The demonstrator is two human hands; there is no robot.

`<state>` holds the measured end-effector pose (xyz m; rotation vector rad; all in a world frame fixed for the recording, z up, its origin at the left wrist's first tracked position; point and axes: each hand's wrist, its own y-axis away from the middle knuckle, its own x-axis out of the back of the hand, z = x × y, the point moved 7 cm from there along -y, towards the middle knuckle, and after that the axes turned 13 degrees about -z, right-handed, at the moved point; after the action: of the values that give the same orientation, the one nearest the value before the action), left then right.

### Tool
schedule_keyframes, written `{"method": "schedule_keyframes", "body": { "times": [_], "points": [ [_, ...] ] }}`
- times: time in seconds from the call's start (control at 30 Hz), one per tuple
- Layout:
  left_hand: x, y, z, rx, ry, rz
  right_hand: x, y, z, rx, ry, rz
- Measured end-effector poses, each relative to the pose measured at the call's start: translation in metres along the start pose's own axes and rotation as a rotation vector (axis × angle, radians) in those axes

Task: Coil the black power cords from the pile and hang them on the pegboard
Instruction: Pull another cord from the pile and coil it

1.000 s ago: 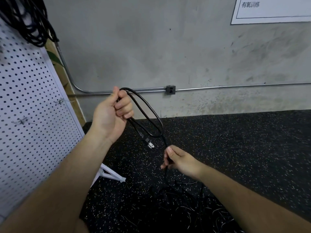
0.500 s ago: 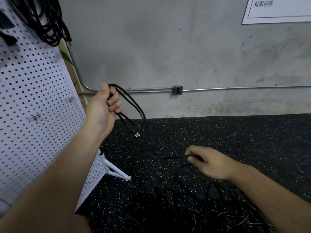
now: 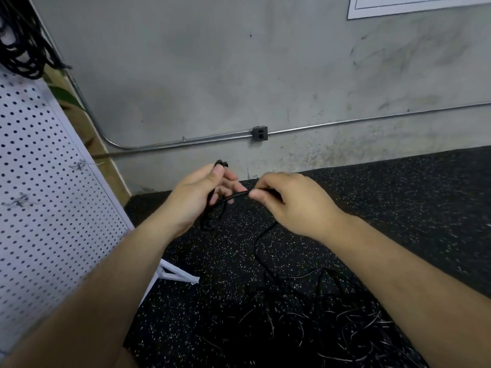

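Currently: black power cord (image 3: 235, 195) held between both hands

I record the cord spanning the short gap between the two hands, raised above the floor (image 3: 398, 197). The left hand (image 3: 196, 197) grips several gathered loops with the thumb pressed on top, and the loops hang below its palm. The right hand (image 3: 292, 205) pinches the cord, its fingers (image 3: 268, 181) curled closed on it. From under the right hand the cord drops in a curve to the pile (image 3: 305, 317) of tangled black cords, which lies on the speckled black floor low in view. A white pegboard (image 3: 39, 181) stands at left, tilted, its foot (image 3: 178, 274) on the floor. Coiled black cords (image 3: 21, 49) hang at its top, and two metal hooks (image 3: 78, 164) show lower on its face. Behind the hands, a metal conduit (image 3: 186, 141) and an outlet box (image 3: 259, 133) run along the grey wall.
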<state>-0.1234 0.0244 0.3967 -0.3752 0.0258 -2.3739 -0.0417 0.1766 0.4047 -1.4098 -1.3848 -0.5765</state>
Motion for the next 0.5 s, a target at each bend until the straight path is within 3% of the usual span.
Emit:
{"method": "schedule_keyframes", "body": {
  "times": [0.27, 0.37, 0.5],
  "points": [
    [-0.020, -0.002, -0.010, 0.131, 0.116, -0.198, 0.016, -0.001, 0.016, -0.231, -0.096, 0.205],
    [-0.029, 0.001, -0.004, 0.102, 0.315, -0.268, 0.017, 0.002, 0.023, -0.242, -0.358, 0.203],
    [-0.022, 0.000, 0.011, 0.009, 0.605, -0.142, -0.011, 0.007, 0.043, -0.218, -0.831, 0.069]
  ]
}}
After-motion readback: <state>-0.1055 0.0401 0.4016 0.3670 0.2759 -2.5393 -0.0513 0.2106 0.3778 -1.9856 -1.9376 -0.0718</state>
